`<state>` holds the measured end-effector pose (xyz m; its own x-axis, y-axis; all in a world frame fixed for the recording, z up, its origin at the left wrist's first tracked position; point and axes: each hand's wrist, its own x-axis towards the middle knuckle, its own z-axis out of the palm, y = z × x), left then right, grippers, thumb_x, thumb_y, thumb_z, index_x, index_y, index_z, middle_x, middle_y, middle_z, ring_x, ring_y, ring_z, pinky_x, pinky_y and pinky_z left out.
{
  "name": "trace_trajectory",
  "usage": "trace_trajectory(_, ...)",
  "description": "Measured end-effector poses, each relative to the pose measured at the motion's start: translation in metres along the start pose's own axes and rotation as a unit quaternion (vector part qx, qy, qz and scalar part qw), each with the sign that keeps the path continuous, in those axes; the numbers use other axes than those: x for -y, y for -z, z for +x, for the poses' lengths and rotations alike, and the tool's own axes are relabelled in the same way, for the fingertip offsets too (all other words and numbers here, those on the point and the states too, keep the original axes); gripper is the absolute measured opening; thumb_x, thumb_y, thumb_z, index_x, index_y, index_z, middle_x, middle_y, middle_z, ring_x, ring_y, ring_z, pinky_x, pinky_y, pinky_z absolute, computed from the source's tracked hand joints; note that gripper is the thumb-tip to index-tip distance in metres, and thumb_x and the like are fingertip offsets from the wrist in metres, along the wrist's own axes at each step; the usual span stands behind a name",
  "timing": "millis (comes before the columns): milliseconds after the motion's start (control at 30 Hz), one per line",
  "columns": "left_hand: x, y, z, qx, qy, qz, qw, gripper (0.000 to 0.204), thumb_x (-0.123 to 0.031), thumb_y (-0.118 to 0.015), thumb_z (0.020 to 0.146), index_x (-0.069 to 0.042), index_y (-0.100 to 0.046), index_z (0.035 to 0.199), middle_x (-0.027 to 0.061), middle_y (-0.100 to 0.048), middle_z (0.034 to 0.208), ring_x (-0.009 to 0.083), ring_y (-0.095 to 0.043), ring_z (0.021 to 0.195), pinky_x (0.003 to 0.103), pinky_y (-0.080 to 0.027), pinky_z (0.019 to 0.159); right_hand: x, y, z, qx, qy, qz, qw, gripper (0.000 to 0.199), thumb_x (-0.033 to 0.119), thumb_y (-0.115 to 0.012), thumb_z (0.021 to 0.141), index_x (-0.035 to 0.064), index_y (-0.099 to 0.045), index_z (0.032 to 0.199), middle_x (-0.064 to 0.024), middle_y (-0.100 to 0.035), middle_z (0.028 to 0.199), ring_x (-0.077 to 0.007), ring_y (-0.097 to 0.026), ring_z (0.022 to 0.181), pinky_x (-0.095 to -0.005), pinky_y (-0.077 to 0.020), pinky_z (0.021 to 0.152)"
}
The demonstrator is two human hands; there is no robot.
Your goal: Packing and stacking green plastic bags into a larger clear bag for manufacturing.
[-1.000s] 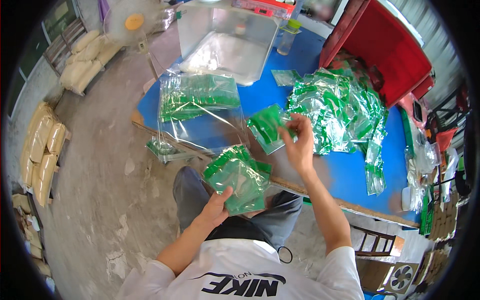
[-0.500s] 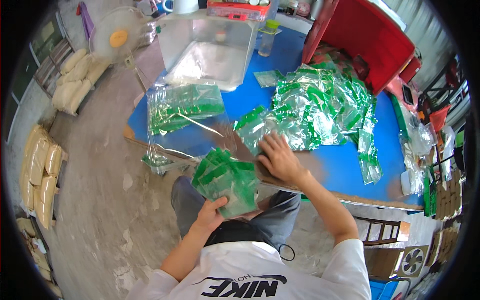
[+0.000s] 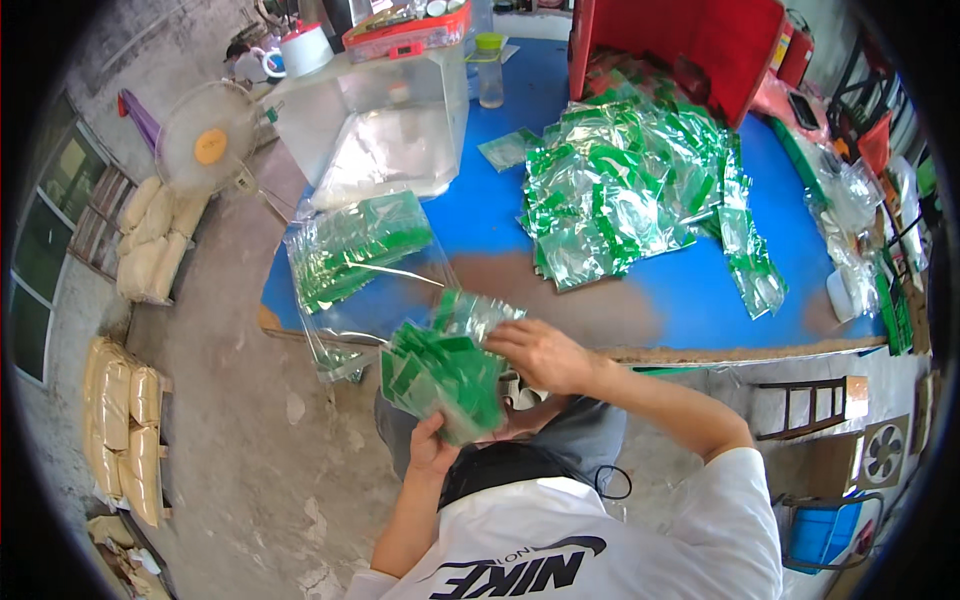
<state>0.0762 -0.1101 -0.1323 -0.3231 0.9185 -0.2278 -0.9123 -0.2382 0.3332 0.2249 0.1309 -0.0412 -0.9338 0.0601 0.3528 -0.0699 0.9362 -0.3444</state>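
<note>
My left hand [image 3: 432, 450] is closed around the lower end of a fanned bunch of green-and-clear plastic packets [image 3: 440, 370], held over my lap in front of the table edge. Pinched in the fingers of my right hand [image 3: 545, 357] is another such packet [image 3: 474, 314], right against the upper part of the bunch. Beyond my right hand, a big loose heap of the same packets [image 3: 625, 190] lies on the blue table [image 3: 500, 225]. A large clear bag [image 3: 425, 275] with neatly layered packets inside rests at the table's near left, partly hanging over the edge.
A tipped red bin [image 3: 690, 45] stands behind the heap. At the back left sits a translucent box [image 3: 290, 125] carrying a tray of small items [image 3: 405, 35] and a white mug [image 3: 305, 50]. A green-capped bottle [image 3: 489, 75] is beside it. A fan [image 3: 205, 140] stands left of the table.
My right hand has moved from the near edge of the heap back toward the bunch, bringing a packet with it. My left hand still holds the bunch. The whole view has shifted.
</note>
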Motion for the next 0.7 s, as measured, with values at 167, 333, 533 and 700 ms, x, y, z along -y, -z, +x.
trace_trajectory(167,0.006,0.002,0.015,-0.064,0.010,0.015,0.998,0.065,-0.009,-0.073,0.082,-0.005,-0.049,0.142,0.0125,-0.058,0.139,0.0341,-0.053,0.131,0.054,-0.040,0.114,-0.006,0.035,0.009,-0.160,-0.215,-0.105,0.958,0.042,0.030,-0.061,0.097,0.0012,-0.058,0.128,-0.0219,-0.059,0.130,-0.0408,-0.053,0.123,-0.0500,-0.0394,0.107)
trace_trajectory(333,0.002,-0.005,0.012,-0.045,0.033,0.049,0.997,0.063,-0.012,-0.074,0.082,-0.003,-0.050,0.140,0.0135,-0.059,0.137,0.0340,-0.055,0.129,0.053,-0.042,0.112,-0.007,0.000,-0.027,-0.079,-0.235,-0.181,0.952,0.052,0.039,-0.060,0.097,-0.0034,-0.054,0.126,-0.0310,-0.049,0.139,-0.0481,-0.042,0.134,-0.0574,-0.0315,0.113)
trace_trajectory(533,0.003,-0.001,0.021,0.004,0.077,0.110,0.991,0.065,-0.013,-0.073,0.082,-0.002,-0.049,0.141,0.0142,-0.059,0.136,0.0336,-0.056,0.128,0.052,-0.043,0.112,-0.005,0.025,-0.017,-0.074,-0.163,0.157,0.971,0.034,0.028,-0.059,0.098,0.0000,-0.062,0.117,-0.0226,-0.063,0.122,-0.0418,-0.055,0.121,-0.0500,-0.0440,0.103)
trace_trajectory(700,0.014,-0.006,0.019,0.003,0.059,0.082,0.995,0.065,-0.008,-0.076,0.080,0.000,-0.049,0.139,0.0127,-0.060,0.135,0.0321,-0.058,0.125,0.049,-0.046,0.110,-0.054,0.034,-0.027,-0.142,-0.206,-0.268,0.930,0.061,0.051,-0.053,0.098,-0.0011,-0.059,0.129,-0.0239,-0.055,0.133,-0.0423,-0.044,0.133,-0.0585,-0.0273,0.116)
